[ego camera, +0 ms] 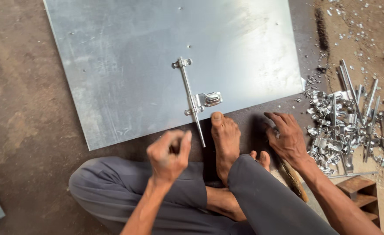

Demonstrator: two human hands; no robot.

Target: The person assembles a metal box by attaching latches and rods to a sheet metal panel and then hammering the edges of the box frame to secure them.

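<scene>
Head view, looking straight down on a person seated cross-legged on a dark floor. A galvanised metal sheet (pixel 157 56) lies flat in front of the knees, its near edge running slantwise toward the bare foot (pixel 225 139), whose toes rest at or just on that edge, likely to keep the sheet from sliding. A sliding bolt latch (pixel 193 99) sits on the sheet near the near edge, rod roughly upright in the frame and overhanging the edge, with its hasp plate (pixel 210 99) sticking out to the right. The left hand (pixel 169 154) hovers above the lap just below the rod's end, fingers curled into a loose pinch; whether something small is held there I cannot tell. The right hand (pixel 288 139) is pressed down on the floor beside the foot, fingers spread and half curled over a small pale piece; the hold is unclear. A wooden handle (pixel 294 180) pokes out under that wrist. Just right, within reach, lies a heap of latch parts (pixel 346 126); metal chips (pixel 357 26) lie scattered beyond. A wooden block (pixel 359 189) lies at lower right. No packages, labels or signs visible.
</scene>
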